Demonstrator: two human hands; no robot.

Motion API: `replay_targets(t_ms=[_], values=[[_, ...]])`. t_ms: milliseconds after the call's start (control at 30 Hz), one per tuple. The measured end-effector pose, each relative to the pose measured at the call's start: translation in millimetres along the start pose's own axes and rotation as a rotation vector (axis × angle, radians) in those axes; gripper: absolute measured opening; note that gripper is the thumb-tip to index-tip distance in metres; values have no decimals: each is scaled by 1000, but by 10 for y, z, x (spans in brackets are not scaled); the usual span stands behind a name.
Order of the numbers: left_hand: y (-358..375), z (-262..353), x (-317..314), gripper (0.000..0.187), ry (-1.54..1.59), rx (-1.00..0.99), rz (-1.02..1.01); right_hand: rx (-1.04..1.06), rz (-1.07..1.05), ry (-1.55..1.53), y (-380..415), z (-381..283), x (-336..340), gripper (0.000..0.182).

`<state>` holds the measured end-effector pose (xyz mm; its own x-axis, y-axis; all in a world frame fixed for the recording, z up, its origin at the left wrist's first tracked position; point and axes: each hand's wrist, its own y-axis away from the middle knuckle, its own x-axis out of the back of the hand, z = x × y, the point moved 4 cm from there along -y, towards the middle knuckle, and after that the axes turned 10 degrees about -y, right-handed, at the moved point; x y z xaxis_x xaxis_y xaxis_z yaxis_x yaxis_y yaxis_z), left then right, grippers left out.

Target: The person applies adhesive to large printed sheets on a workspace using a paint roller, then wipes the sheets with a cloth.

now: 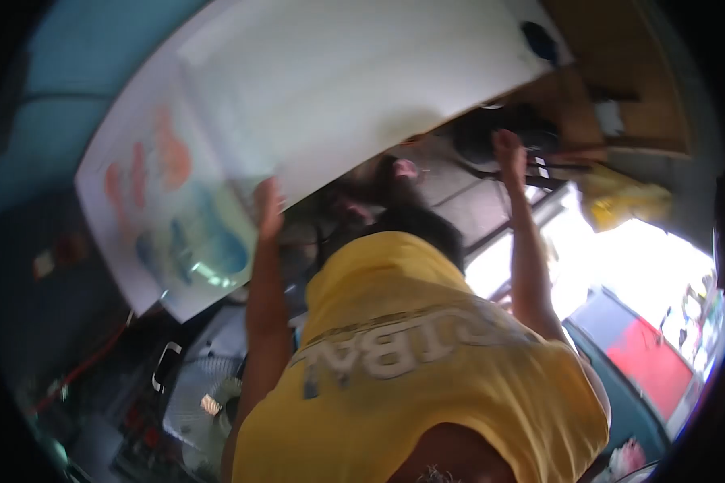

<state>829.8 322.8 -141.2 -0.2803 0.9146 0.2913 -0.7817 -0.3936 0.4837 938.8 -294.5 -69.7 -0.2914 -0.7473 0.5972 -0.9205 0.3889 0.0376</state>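
Note:
Stretched forward, my left hand [268,208] is at the near edge of a white tabletop [330,88], beside a glossy sheet with red and blue shapes [193,217]. Its fingers look curled together, but blur hides what, if anything, they hold. My right hand [509,146] is raised off the table's right side with its fingers closed in a fist. Nothing shows in it. Behind that hand is a black round seat or stool [475,137].
My yellow shirt [411,322] fills the lower middle. A dark oval object [539,40] lies at the table's far right corner. To the right are a wooden cabinet [632,72], a yellow bag [620,197] and a red-and-grey panel [652,366]. A mesh-topped machine [201,386] stands lower left.

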Motion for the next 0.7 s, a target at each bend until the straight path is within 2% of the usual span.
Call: replay_targets(t_ms=[33,67,133,233,367,500,700], values=[[-153,-144,-21,40,47,108,-61,-65,5,42,-262,54,29,41],[-146,-25,-71,40,-8,177,23,-45,59,-70,-464,85,75,34],[-174,141,-87,37,-127,327,64,-91,68,-97,-991,340,118,28],[-179,162,-100,37,-111,371,129,-34,73,17,-1710,375,276,25],[-103,283,-168,33,-77,465,187,48,-72,281,-2410,498,256,25],[-228,180,-162,34,-102,601,245,60,-117,186,-2660,665,75,24],[-192,121,-104,38,5,560,246,-71,-80,110,-2494,827,-30,26]])
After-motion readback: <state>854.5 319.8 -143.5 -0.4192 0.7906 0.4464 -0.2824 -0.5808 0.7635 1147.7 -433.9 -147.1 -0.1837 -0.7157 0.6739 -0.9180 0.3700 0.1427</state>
